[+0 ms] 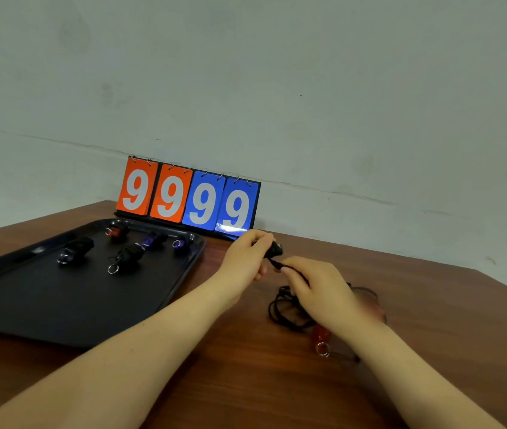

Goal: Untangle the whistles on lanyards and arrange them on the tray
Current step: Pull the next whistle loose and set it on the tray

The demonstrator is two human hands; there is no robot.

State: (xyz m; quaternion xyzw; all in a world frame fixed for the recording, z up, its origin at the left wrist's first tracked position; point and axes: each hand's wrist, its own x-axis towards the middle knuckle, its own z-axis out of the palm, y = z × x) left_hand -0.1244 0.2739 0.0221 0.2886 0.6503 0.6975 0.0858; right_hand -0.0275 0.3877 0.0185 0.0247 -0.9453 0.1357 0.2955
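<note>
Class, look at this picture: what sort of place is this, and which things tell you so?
Probably a plain indoor work table set up for sorting: a wooden table against a bare wall, a flip scoreboard, and a black tray.

scoreboard (188, 199) cards, orange "99"; blue "99"

The tray (44, 301) lies on the left part of the table (277, 382). Five wound whistles rest in the tray's far half: one (75, 249) at left, one (128, 257) near centre, one (116, 232) by the far rim, two (153, 239) (181, 243) toward the right rim. The flip scoreboard (188, 199) stands behind the tray, against the wall (277, 72). Right of the tray, the left hand (247, 253) and right hand (320, 289) are above the table, a whistle (273, 250) between them. The loose lanyard (286, 311) lies under the right hand; another whistle (321, 337) lies nearer, beside the right wrist.
</note>
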